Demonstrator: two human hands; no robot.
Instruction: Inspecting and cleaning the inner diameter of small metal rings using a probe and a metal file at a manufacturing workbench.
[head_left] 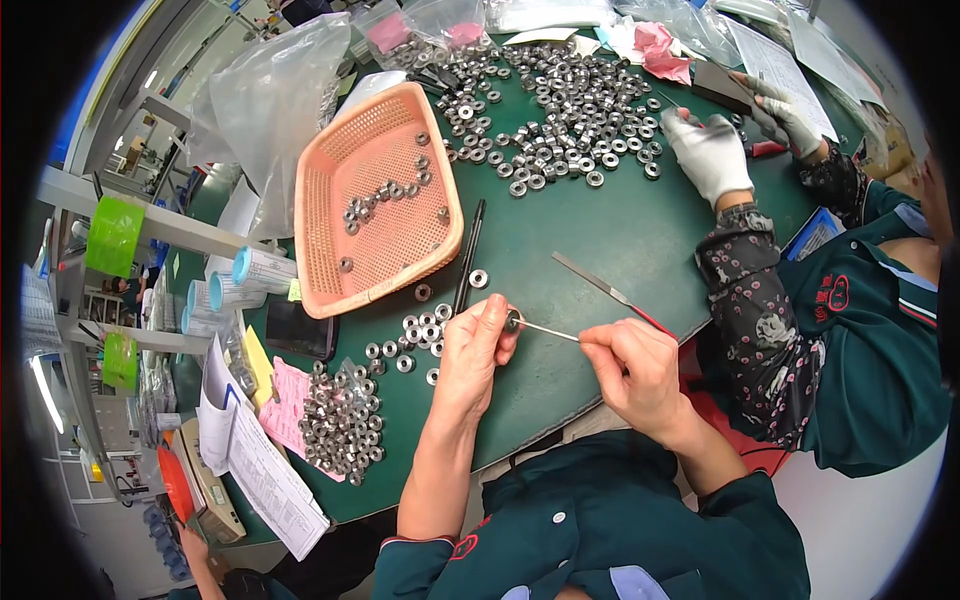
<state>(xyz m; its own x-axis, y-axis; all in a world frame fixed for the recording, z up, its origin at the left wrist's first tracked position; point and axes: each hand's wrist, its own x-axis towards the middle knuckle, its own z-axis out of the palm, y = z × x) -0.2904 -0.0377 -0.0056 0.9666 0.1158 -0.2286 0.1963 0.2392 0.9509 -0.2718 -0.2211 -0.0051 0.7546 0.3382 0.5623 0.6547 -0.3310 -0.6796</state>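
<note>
My left hand is closed around a small dark metal ring, pinched between thumb and fingers. In my right hand is the end of a thin pale rod. Its other tip reaches the ring; whether it passes into the bore I cannot tell. Just beyond my hands a slim flat file with a red handle lies on the green table. Left of my left hand lie several loose steel rings. A long black rod-shaped tool lies beside the basket.
A peach plastic basket holds a few rings. Large ring heaps lie at the back and lower left, near papers. On the right, a co-worker's white-gloved hand works close by. Plastic bags stand at the back left.
</note>
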